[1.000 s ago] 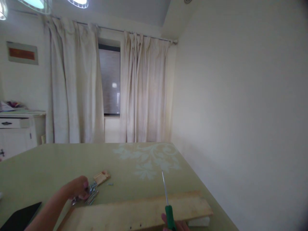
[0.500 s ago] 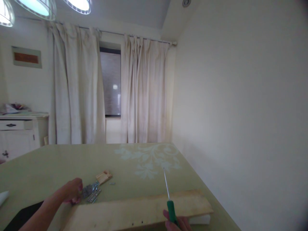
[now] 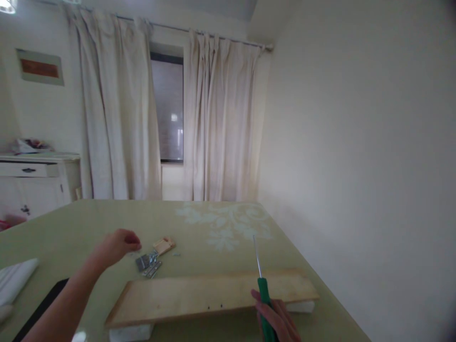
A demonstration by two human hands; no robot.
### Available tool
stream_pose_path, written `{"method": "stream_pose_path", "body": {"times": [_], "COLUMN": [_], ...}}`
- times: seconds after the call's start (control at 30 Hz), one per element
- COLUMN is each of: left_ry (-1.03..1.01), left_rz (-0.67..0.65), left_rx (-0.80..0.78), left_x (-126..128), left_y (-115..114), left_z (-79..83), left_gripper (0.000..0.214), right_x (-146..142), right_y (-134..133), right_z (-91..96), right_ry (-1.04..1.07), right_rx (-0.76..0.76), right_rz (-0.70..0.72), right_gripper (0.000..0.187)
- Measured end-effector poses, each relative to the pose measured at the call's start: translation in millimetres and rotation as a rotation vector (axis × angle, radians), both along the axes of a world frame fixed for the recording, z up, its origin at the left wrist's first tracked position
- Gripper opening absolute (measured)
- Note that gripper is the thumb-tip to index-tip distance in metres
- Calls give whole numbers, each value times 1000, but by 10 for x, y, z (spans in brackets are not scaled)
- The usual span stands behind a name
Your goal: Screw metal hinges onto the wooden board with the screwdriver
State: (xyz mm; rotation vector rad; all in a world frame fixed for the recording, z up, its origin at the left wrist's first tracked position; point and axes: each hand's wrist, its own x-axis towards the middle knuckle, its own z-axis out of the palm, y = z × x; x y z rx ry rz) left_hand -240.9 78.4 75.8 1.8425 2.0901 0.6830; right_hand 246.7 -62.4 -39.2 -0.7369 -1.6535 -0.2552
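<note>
Green-handled screwdriver (image 3: 264, 294) in the right hand (image 3: 280, 320), left hand (image 3: 121, 244) beside loose metal hardware (image 3: 153, 268)

The right hand is wrapped around the screwdriver's handle. The tool's long axis runs away from the person, leaning slightly left, with the bare tip foremost; any lettering on the handle is too small to tell. Just ahead and left of this hand, a long wooden board (image 3: 185, 294) lies crosswise, its long axis running left to right. Whether the hand touches it, I cannot tell. A white block (image 3: 130, 332) supports the board's left end, another white block (image 3: 301, 307) its right. Two dark spots mark its front edge, left of the right hand.

Under the left forearm lies a black flat object (image 3: 42, 308), with a white object (image 3: 16, 280) farther left. The left hand hovers over the table (image 3: 99, 213), fingers curled together; whether they pinch anything, I cannot tell. Just right of it sits the hardware: a grey plate, thin strips and screws. Beyond these lies a small wooden piece (image 3: 164, 245), with a small metal bit (image 3: 176, 254) to its right.

Well beyond both hands stand a white cabinet (image 3: 35, 190), at left, and pale curtains (image 3: 224, 118) flanking a window (image 3: 169, 109).
</note>
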Motion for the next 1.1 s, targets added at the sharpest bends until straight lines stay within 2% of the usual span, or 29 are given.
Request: {"method": "stream_pose_path", "body": {"times": [0.1, 0.2, 0.3, 0.43, 0.5, 0.57, 0.67, 0.8, 0.93, 1.1], "left_ry": [-360, -616, -688, -666, -679, -639, -492, -282, -82, 41], "left_rz": [-69, -129, -170, -221, -260, -318, -440, -550, -576, -583], "left_rx": [237, 316, 288, 303, 317, 398, 587, 743, 911, 866], "left_x": [532, 1213, 1766, 2188, 2302, 2372, 2417, 2415, 2378, 2295], "left_y": [-299, -670, -999, -1308, -1409, -1478, -1522, -1489, -1424, -1438], "left_z": [309, 400, 243, -148, -319, -445, -577, -725, -811, -840], "left_gripper": [47, 56, 49, 34, 27, 22, 21, 19, 18, 24], "right_x": [48, 102, 132, 146, 150, 148, 129, 84, 49, 37], "right_y": [-60, -109, -154, -199, -206, -204, -200, -216, -248, -268], "right_z": [46, 89, 102, 87, 73, 62, 69, 135, 212, 241], "right_ry": [-79, -174, -189, -164, -133, -107, -79, -53, -41, -59], "right_rx": [-27, -81, -137, -171, -176, -187, -208, -203, -206, -241], "right_rz": [53, 66, 70, 58, 52, 63, 91, 103, 95, 101], "right_gripper": [41, 49, 53, 53, 53, 53, 55, 56, 55, 51]}}
